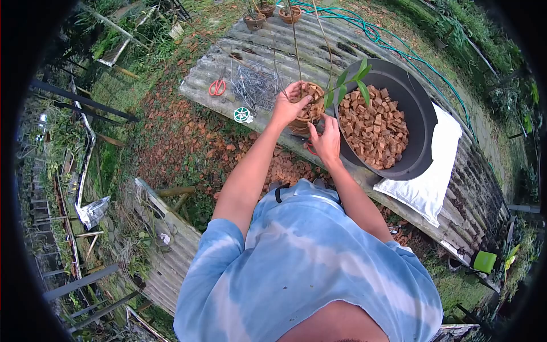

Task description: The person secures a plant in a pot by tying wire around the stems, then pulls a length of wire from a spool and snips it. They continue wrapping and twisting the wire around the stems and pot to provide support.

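Observation:
A clay pot (300, 124) filled with brown husk chips stands near the front edge of the corrugated bench. Tall thin stems rise from it, and a leafy green shoot (363, 85) leans right. My left hand (289, 106) is closed around the pot's left rim, its thumb over the chips by the stems. At the front right of the pot is my right hand (327, 141), its fingers bent and its thumb raised near the rim; what they pinch, if anything, is too small to tell. A red-handled tool (310, 149) shows partly below the pot.
To the right stands a large black tub (419, 139) of husk chips (376, 128), partly over a white sack (424, 188). Left on the bench lie red scissors (217, 87), a green twist-tie reel (243, 115) and a wire pile (253, 85). A green hose (393, 43) runs behind.

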Demonstrator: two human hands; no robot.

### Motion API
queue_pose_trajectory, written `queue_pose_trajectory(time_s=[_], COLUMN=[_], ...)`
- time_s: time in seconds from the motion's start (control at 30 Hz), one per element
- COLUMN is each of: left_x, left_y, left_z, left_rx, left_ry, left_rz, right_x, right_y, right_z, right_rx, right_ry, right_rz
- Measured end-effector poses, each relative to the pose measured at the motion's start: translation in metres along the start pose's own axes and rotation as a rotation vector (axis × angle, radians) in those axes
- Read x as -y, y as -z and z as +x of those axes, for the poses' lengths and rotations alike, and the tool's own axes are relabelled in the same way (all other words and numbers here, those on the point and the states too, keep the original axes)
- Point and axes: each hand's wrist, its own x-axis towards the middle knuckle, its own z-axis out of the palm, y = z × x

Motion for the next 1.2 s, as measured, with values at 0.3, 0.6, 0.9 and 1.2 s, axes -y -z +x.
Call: queue_pose_trajectory(time_s=[0.3,0.6,0.9,1.2], left_x=[0.014,-0.014,0.065,0.124], left_y=[0.011,0.044,0.14,0.203], left_z=[-0.002,-0.031,-0.128,-0.182], left_rx=[0.068,0.121,-0.033,-0.159], left_ry=[0.018,0.064,0.531,0.686], left_rz=[-0.204,-0.125,-0.007,0.105], right_x=[0.015,0.024,0.03,0.056], right_y=[0.002,-0.009,-0.07,-0.175], right_z=[-0.003,-0.014,-0.026,-0.029], right_rx=[-0.128,0.068,0.703,0.754], right_ry=[0.223,0.294,0.204,-0.027], right_rz=[-0.058,0.087,0.047,-0.09])
